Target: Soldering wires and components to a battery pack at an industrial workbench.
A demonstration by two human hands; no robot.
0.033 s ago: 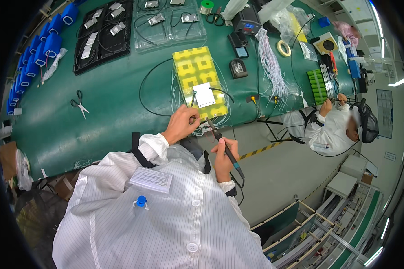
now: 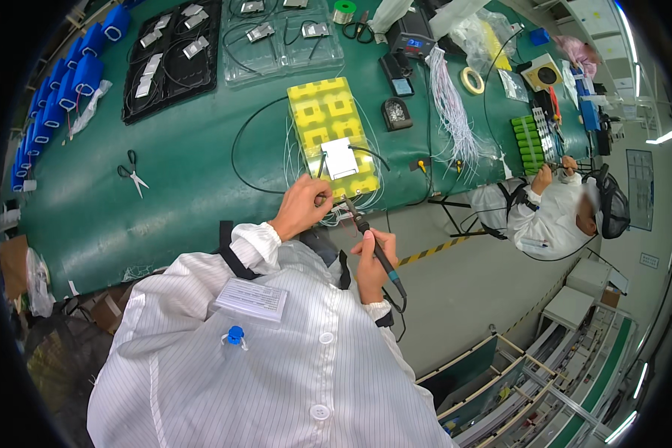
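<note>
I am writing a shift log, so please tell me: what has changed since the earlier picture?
Nothing visibly changed. The right grip still holds the soldering iron, tip at the yellow block's near edge; the left grip remains beside that edge. The scissors lie where they were.

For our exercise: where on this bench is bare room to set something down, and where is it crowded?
Bare bench lies between the nearer scissors and the looped black cable, and below those scissors. It's crowded at the yellow block: left hand, right hand, soldering iron.
</note>
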